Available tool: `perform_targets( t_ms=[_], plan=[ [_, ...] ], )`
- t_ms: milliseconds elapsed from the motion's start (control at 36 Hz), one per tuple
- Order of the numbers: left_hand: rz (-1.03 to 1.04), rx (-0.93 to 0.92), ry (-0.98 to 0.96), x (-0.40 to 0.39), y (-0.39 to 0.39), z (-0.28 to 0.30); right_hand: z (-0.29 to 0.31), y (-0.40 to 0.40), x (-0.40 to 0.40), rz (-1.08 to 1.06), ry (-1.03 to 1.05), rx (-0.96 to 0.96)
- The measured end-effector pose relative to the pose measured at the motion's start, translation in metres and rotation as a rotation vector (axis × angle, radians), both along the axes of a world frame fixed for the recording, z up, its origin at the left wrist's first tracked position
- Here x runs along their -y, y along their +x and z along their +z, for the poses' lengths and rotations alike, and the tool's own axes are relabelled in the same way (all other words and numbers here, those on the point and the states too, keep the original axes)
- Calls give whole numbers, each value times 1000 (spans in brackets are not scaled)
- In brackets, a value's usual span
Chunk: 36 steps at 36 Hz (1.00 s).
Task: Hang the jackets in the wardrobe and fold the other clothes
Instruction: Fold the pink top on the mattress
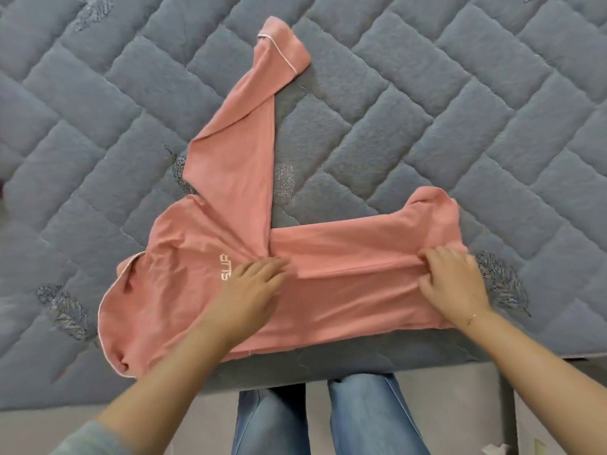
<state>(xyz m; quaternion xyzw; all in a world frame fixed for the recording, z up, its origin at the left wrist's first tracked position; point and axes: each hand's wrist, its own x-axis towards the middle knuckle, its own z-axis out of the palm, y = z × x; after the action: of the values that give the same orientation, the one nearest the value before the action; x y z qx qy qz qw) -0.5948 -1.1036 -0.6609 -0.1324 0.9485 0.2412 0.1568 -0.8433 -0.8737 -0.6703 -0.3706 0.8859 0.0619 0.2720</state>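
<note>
Across a grey quilted mattress (460, 93) stitched with feathers, lying flat near the front edge: a pink top (328, 297), one sleeve (236, 152) angling away. Pressing its middle with straight fingers, left hand (253, 290). Pinching a fold at the hem, right hand (453, 284). Standing below on pale floor (460, 405), jeans (361, 421).

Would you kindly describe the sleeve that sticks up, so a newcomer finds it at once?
On the grey quilted mattress lies a pink top. Its long sleeve runs away from the person; only its cuff carries pale piping.
</note>
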Motion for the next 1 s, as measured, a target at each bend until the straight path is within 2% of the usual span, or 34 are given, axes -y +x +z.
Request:
perform_targets(
  t_ms=[56,139,250,361,417,472,556,611,694,833,889,1000],
  plan=[
    [154,-107,76,15,1,-1,5,9,16,-47,-102,-40],
    [549,-245,144,52,-8,0,12,18,52,-135,-261,18],
    [952,-246,35,114,-20,-11,9,33,119,-359,-466,313],
    [1164,2,48,161,-31,-35,-4,35,200,-864,-548,809],
    [1169,77,98,171,-33,-47,-14,34,236,-1045,-580,999],
    [1157,54,135,180,-32,-57,-23,30,267,-1165,-657,1114],
    [1148,10,288,195,-20,-67,-33,18,310,-1357,-793,1320],
    [1092,29,427,204,-13,-70,-35,10,339,-1373,-828,1399],
    [1044,82,631,215,-8,-68,-36,3,375,-1334,-833,1345],
    [981,23,608,213,-1,-63,-24,2,400,-1363,-941,1142],
    [947,-30,664,211,6,-55,-11,3,394,-1384,-1022,1042],
    [791,-167,903,204,20,-23,23,25,345,-1489,-1134,989]
  ],
)
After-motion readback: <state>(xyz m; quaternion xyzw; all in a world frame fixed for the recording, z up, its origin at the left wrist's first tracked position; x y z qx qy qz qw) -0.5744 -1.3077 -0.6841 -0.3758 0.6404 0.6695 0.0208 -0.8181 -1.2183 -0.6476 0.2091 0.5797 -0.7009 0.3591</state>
